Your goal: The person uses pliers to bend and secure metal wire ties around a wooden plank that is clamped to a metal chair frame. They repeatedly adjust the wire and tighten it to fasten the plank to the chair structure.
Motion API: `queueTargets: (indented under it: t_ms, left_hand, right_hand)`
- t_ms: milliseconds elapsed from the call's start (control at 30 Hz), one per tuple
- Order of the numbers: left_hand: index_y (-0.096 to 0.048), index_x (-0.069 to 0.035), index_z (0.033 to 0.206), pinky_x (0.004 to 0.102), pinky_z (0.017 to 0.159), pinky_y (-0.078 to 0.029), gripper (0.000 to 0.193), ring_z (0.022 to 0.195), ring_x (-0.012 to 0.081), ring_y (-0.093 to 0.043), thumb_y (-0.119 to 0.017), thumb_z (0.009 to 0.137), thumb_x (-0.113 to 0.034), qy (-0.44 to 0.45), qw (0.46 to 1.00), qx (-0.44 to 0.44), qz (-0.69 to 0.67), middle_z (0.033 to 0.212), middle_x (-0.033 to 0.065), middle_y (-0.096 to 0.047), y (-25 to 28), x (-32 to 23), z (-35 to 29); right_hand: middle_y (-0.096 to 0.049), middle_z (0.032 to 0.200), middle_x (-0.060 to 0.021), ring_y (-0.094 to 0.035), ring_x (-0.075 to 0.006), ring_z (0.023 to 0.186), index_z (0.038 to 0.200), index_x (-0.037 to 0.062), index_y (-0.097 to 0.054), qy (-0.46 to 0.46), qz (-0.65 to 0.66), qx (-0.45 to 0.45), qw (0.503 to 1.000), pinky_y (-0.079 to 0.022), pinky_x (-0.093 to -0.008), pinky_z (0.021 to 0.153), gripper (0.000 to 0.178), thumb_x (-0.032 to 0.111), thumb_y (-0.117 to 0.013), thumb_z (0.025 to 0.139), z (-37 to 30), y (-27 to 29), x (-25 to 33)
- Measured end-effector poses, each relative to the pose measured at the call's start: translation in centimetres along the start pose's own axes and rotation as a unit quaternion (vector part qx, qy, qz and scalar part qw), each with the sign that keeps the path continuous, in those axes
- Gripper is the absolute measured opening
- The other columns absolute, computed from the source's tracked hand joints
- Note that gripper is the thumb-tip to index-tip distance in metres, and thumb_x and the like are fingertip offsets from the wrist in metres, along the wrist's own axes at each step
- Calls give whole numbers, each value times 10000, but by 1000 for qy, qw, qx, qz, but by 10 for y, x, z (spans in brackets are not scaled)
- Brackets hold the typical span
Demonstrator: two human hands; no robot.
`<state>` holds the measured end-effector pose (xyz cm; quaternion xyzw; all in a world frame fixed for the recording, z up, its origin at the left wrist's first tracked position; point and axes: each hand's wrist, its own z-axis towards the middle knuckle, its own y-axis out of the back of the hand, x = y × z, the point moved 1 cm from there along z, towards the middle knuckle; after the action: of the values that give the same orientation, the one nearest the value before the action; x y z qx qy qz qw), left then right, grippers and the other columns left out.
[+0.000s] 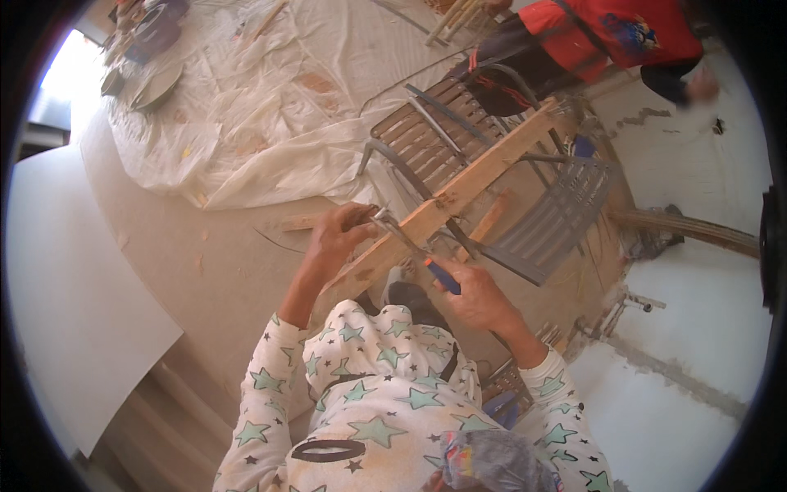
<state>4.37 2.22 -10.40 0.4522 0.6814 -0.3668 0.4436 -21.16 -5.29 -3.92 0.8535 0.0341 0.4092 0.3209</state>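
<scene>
My right hand (482,297) is wrapped around the blue and orange handle of a hammer (398,231). The hammer's metal head is over the edge of a long wooden plank (479,175), close to the fingers of my left hand (338,236). That left hand is closed at the plank's far-left side, fingertips bent together. Whatever it pinches, if anything, is too small to make out. The plank runs slantwise from near my body to the upper right, lying across metal-framed chairs with slatted seats (434,135).
A dark slatted chair part (545,217) lies right of the plank. Crumpled plastic sheeting (270,107) covers the floor at upper left, with basins (157,86) on it. A white panel (90,271) stands left. A person in a red top (611,37) is at upper right.
</scene>
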Motion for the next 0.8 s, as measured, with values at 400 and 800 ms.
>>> queueTargets:
  t_ms: [400, 800]
  left_hand:
    - [-739, -5, 879, 281, 595, -412, 162, 626, 110, -522, -618, 902, -111, -118, 980, -29, 159, 738, 31, -686, 10, 15, 3]
    - [-760, -21, 1073, 252, 531, -401, 219, 622, 56, -526, -599, 936, -79, -102, 987, 7, 128, 754, 14, -699, 15, 36, 5]
  right_hand:
    - [-639, 939, -82, -638, -149, 754, 1470, -23, -477, -93, 459, 219, 856, -559, -318, 685, 694, 48, -514, 781, -8, -2, 0]
    - [-670, 975, -130, -694, -230, 789, 1488, -13, -439, -94, 784, 302, 534, -592, -375, 760, 716, 86, -514, 783, -22, -40, -5]
